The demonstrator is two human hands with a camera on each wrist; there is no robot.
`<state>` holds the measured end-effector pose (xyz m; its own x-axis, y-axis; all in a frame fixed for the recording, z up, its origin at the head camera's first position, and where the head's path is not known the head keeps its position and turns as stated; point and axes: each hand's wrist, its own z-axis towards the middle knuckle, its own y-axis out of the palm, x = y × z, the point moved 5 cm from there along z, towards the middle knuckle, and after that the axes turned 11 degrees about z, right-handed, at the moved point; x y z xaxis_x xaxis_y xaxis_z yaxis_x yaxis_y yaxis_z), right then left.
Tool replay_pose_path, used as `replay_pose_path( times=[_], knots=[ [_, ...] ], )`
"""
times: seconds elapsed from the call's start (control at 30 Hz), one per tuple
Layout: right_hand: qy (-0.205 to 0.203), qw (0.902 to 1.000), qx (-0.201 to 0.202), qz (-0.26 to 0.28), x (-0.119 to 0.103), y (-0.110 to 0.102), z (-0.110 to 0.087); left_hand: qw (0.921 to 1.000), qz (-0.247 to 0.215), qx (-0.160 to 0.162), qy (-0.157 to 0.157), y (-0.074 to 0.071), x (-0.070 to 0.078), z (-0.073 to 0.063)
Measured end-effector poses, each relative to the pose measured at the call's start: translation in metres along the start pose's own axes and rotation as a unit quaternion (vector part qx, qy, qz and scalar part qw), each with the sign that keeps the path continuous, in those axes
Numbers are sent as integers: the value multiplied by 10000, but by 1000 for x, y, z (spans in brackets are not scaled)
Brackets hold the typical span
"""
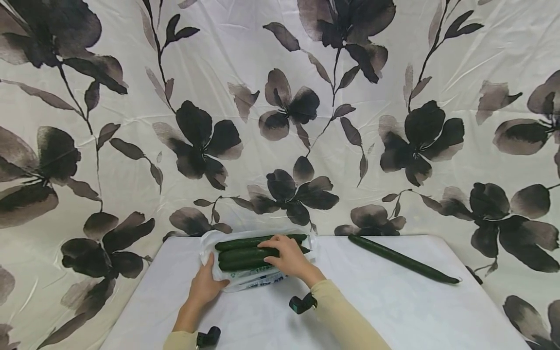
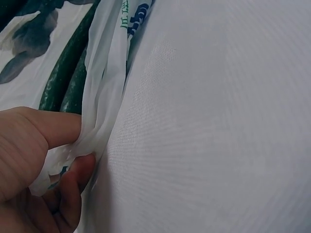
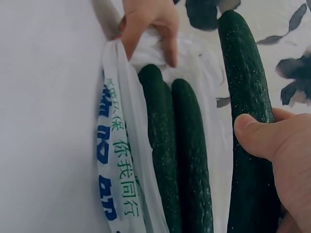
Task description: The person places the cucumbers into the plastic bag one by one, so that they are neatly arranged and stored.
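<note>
A white plastic bag with blue and green print lies at the back of the table, its mouth towards the left. My left hand pinches the bag's edge between thumb and fingers, as the left wrist view shows. My right hand grips a long dark green cucumber, thumb on one side. That cucumber is at the far side of the bag, beside two other cucumbers lying in it. Whether the held cucumber touches the bag cannot be told.
Another long cucumber lies slanting on the right part of the white table. A floral cloth hangs right behind the table's back edge.
</note>
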<state>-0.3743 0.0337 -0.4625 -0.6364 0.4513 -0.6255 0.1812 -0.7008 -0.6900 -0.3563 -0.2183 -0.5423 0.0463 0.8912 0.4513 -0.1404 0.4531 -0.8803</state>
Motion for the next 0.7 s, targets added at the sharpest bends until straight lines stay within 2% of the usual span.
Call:
replay_pose_path(
  times=[0.7],
  knots=[
    [305,9995,-94,33,8,17,18,9999,70,-88,-82,1,1,1]
  ],
)
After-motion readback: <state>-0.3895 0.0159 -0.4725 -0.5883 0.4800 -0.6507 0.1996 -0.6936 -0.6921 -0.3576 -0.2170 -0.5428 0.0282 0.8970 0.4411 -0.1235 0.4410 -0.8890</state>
